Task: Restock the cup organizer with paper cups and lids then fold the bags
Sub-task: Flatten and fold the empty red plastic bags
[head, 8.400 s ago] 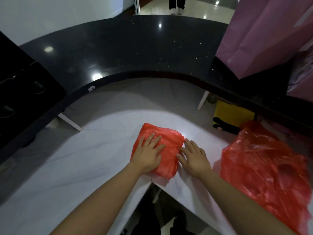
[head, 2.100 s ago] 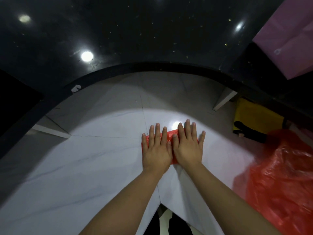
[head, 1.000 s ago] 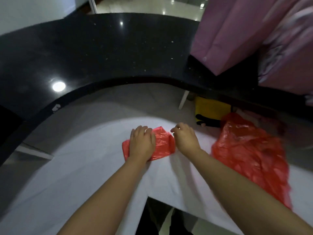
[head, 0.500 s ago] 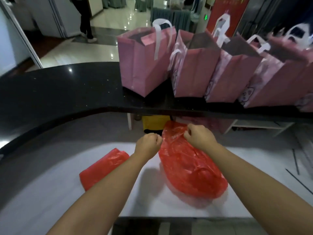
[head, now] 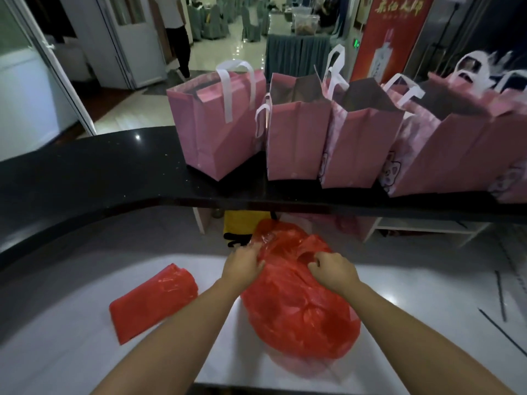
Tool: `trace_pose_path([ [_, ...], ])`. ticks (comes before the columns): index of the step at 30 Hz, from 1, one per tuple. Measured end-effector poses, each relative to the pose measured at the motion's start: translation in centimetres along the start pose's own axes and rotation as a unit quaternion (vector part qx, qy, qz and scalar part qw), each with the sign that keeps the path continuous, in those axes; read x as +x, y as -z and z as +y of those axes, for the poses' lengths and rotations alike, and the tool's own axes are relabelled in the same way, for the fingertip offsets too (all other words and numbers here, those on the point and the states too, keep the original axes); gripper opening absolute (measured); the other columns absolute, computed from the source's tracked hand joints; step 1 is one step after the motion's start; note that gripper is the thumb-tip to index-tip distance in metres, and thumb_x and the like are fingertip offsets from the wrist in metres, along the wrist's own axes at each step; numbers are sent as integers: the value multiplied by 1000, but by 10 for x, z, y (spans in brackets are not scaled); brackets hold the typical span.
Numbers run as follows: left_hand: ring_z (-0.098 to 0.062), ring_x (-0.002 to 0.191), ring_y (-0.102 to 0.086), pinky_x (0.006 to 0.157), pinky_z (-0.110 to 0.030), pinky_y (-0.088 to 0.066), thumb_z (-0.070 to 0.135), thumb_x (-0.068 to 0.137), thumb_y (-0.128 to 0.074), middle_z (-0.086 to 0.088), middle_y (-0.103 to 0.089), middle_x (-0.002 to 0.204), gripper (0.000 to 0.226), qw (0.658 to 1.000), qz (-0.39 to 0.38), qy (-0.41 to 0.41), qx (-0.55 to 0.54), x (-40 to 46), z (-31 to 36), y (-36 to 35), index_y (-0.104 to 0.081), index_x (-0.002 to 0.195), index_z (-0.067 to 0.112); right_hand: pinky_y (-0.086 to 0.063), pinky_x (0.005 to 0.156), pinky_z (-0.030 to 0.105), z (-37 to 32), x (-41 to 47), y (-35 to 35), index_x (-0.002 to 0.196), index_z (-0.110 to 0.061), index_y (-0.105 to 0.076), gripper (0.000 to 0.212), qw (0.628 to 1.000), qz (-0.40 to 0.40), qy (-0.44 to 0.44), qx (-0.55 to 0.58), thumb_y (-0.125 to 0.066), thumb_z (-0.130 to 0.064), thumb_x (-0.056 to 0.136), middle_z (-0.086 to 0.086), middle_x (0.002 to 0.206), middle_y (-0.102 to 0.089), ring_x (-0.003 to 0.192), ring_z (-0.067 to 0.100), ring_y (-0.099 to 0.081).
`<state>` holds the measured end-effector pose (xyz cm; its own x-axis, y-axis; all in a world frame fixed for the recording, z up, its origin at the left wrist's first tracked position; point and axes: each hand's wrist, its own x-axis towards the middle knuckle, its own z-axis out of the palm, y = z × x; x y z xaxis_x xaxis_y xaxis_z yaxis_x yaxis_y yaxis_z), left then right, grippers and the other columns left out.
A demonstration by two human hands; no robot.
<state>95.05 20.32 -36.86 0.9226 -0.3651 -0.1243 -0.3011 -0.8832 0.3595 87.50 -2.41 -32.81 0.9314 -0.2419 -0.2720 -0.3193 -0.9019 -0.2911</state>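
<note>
A crumpled red plastic bag [head: 299, 306] lies on the white counter [head: 71, 323] in front of me. My left hand [head: 243, 265] grips its upper left edge. My right hand [head: 332, 270] grips the plastic near the bag's top right, fingers curled into it. A second red bag [head: 152, 302], folded into a flat rectangle, lies on the counter to the left, apart from both hands. No paper cups, lids or cup organizer show in this view.
Several pink paper gift bags [head: 219, 124] with white handles stand in a row on the raised black ledge [head: 85, 172] behind the counter. A yellow object [head: 242, 223] sits under the ledge. A person [head: 178, 32] stands far back. Thin dark sticks [head: 500, 295] lie at right.
Both hands left the folded bag, which now lies at the left. They moved right to the crumpled bag and took hold of its top. The view rose toward the pink bags.
</note>
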Motion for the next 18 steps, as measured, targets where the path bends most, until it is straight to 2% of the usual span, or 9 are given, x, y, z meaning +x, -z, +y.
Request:
trace_pose_path([
  [2,-28,93,-65,73,-38,-54,25,94,-55,-3,-69,98,15,1000,-1,8,-21,-7,9,-8,-66,103,22,-44,70,32,0,10,-9,76,-18,-63,29,997,-52,-5,60,-46,-34,94,12,92,-72,90,33,-65],
  [3,-27,89,-65,70,-37,-54,21,92,-53,-2,-69,93,14,999,-14,19,-44,-12,11,-13,-66,92,22,-45,71,31,-1,15,-16,79,-14,-68,35,992,-83,-11,95,-45,-35,96,15,93,-74,86,32,-67],
  [6,-21,82,-64,66,-32,-53,22,89,-53,2,-69,90,17,993,-29,65,-93,-28,17,-27,-70,89,24,-43,54,26,-4,17,-38,72,-7,-73,58,979,-137,-48,144,-47,-52,98,10,67,-74,48,19,-57],
  [8,-19,80,-65,70,-33,-55,25,90,-57,2,-70,87,13,988,-6,86,-131,-36,22,-35,-70,89,24,-47,58,27,-2,16,-51,62,-10,-70,61,981,-118,-50,143,-51,-57,95,3,50,-67,49,17,-58],
  [11,-13,81,-65,72,-26,-52,25,92,-61,4,-72,89,12,986,-23,47,-158,-51,27,-41,-73,94,21,-51,72,32,-1,16,-64,58,-15,-64,43,982,-50,-36,178,-63,-39,93,4,60,-70,73,25,-70],
  [13,-9,75,-63,71,-28,-53,31,94,-60,7,-72,83,15,986,-70,-19,-148,-65,23,-39,-72,89,23,-47,74,30,-1,7,-69,57,-19,-57,35,982,-11,-36,185,-65,-23,91,8,75,-73,86,24,-70],
  [14,-9,70,-62,68,-32,-54,35,96,-58,8,-69,78,21,987,-65,-41,-138,-70,18,-38,-69,83,23,-47,74,30,-1,1,-69,60,-20,-56,31,981,4,-40,189,-64,-19,90,8,77,-74,87,24,-70],
  [16,-10,66,-59,63,-34,-52,36,99,-53,7,-64,72,24,988,9,-17,-151,-67,2,-33,-64,82,22,-50,75,31,3,-10,-67,72,-19,-62,17,979,23,-51,197,-63,-16,88,7,76,-73,81,27,-70],
  [18,-10,78,-62,69,-30,-50,34,100,-53,5,-67,90,18,970,106,66,-207,-52,-24,-28,-67,99,23,-49,74,32,12,-19,-62,78,-15,-66,9,980,33,-55,191,-63,-17,87,5,74,-72,78,25,-69],
])
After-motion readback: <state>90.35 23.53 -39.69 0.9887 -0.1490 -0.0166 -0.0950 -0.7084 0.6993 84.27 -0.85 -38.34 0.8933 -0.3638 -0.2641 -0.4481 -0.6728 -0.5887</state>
